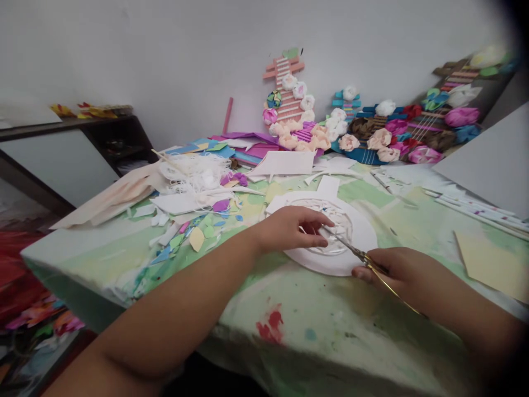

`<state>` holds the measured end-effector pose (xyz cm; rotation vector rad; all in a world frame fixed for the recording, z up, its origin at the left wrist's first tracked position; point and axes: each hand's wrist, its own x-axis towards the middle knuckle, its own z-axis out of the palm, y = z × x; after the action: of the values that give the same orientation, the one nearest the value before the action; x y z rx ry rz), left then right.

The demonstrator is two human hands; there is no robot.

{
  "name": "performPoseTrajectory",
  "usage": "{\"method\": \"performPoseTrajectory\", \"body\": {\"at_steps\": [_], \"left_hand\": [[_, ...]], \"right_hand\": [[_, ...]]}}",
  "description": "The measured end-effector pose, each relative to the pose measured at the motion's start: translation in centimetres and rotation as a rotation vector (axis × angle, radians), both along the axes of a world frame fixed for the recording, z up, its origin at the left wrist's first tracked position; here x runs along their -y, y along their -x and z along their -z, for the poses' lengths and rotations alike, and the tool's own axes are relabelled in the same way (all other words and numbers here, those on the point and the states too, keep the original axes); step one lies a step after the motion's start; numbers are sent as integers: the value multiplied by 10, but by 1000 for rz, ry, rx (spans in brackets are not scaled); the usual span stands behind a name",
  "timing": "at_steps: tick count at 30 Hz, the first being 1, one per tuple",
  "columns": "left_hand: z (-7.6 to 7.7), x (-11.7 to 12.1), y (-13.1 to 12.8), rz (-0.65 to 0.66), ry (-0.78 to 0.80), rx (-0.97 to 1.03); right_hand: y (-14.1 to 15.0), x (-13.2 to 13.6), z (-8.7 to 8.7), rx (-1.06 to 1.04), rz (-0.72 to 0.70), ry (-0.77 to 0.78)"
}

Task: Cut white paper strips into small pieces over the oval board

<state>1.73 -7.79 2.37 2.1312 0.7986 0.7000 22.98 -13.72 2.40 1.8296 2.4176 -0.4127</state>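
In the head view, the white board [364, 231] lies flat on the tablecloth [330, 314], just right of the frame's centre, with thin white strips [344, 226] filling a round patch in its middle. The right hand [397, 266], right of centre, is closed around the scissors [363, 256], whose blades point left over the strips. The left hand [295, 229], near the centre, has its thumb and forefinger at the blade tips; whether they pinch anything, I cannot tell. For clean snipping, I would judge that only the tips should work, low and nearly flat, so they do not nick the board. The left fingertips should steady a strip clear of the blades' closing line, pressing lightly so nothing slides.
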Motion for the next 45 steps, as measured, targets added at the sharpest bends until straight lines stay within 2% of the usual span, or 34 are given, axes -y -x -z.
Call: {"method": "performPoseTrajectory", "body": {"at_steps": [6, 12, 19, 29, 34, 38, 39, 40, 42, 45], "left_hand": [[-6, 7, -2, 22, -69, -33], [-10, 8, 0, 61, -86, -66], [-8, 5, 0, 87, -246, -90], [-4, 1, -1, 94, -269, -128], [0, -2, -4, 32, -174, -93], [3, -5, -5, -50, 96, -36], [4, -6, -5, -90, 117, -38], [5, -7, -5, -144, 84, -61], [7, -10, -5, -246, -107, -179], [11, -13, -7, -274, -360, -388]], "right_hand": [[-2, 3, -1, -53, -70, 36], [-4, 3, 2, -38, -80, 17], [-2, 3, 3, -54, -80, -11], [-4, -3, 9, -25, -79, 85], [-6, -4, 10, -7, -91, 80], [-10, -7, 11, 5, -67, 81], [-13, -8, 11, 8, -64, 76], [-15, -10, 12, 14, -60, 74], [-21, -13, 11, 17, -45, 83], [-28, -14, 8, -8, -3, 75]]}}
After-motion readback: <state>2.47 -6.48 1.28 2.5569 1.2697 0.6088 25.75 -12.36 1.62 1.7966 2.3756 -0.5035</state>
